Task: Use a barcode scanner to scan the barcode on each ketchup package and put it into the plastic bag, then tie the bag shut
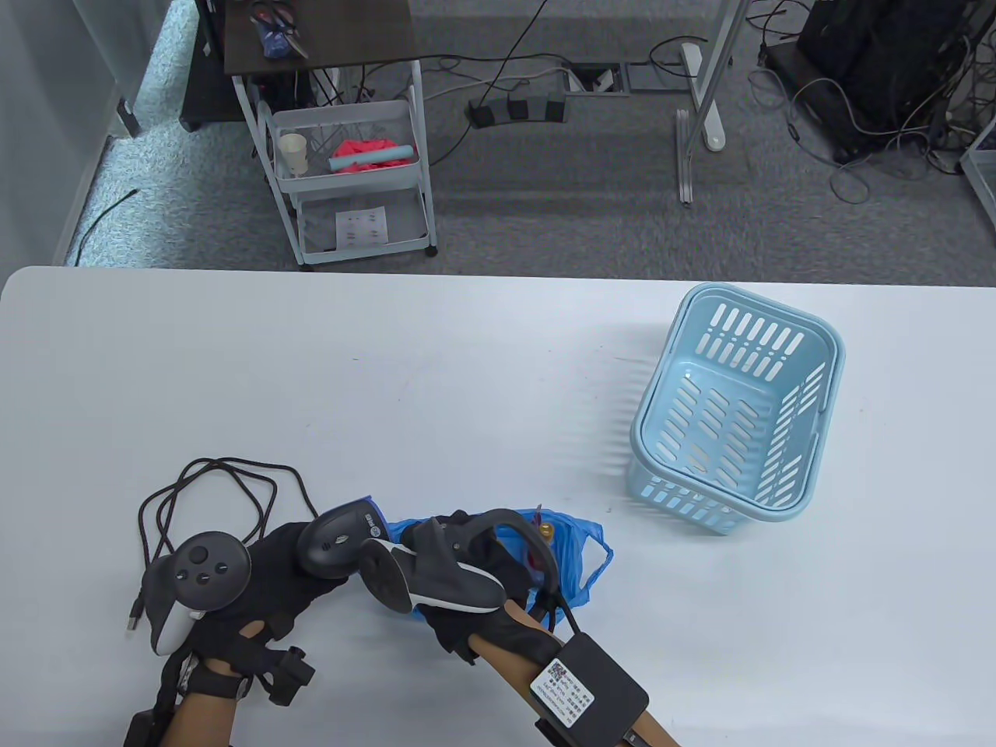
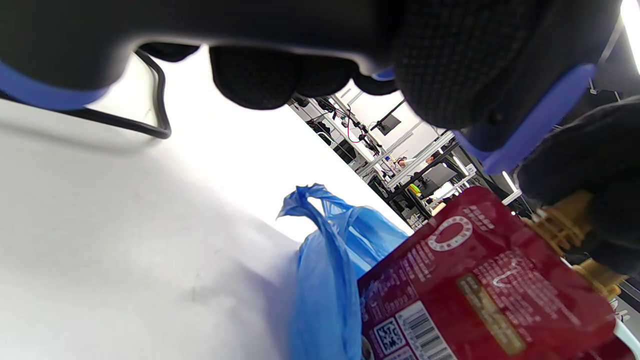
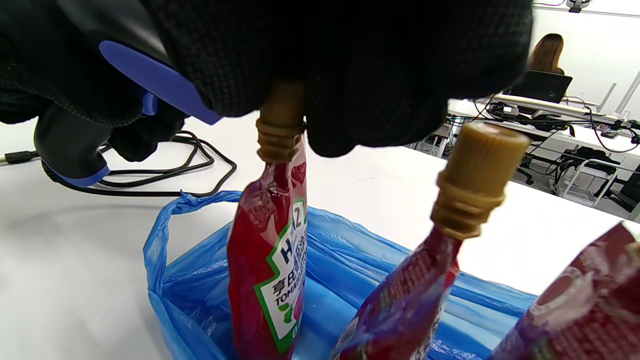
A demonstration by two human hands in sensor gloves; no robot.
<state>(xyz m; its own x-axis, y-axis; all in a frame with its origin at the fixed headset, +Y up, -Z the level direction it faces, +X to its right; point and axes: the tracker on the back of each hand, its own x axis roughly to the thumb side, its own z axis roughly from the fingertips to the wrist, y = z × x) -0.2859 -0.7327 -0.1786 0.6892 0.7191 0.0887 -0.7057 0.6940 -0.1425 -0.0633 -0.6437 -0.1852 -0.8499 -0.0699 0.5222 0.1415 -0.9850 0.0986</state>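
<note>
Looking down from the table view, the left hand (image 1: 257, 576) is wrapped around the barcode scanner (image 1: 338, 541), whose dark cord (image 1: 210, 498) loops over the white table (image 1: 389, 373) behind it, while the right hand (image 1: 475, 576) reaches over the blue plastic bag (image 1: 583, 556) lying just beside the scanner; from this height the bag's contents are almost wholly hidden under the hand and its tracker, with only a small tan cap peeking out. The right wrist view fills that gap: the right hand's fingers (image 3: 350, 75) pinch the tan cap of a ketchup package (image 3: 270, 265), which hangs upright with its lower end inside the open bag, and a second package (image 3: 415, 295) leans in the bag beside it with its cap free, with part of a third package (image 3: 585, 310) at the lower right corner. The left wrist view shows what neither of the others does, the printed back of a red package (image 2: 480, 285) with a barcode and a square code near its lower edge, facing the scanner's blue-trimmed head held just above it. An empty light blue basket (image 1: 739, 405) stands well apart on the table's right side, seen only from the table view.
</note>
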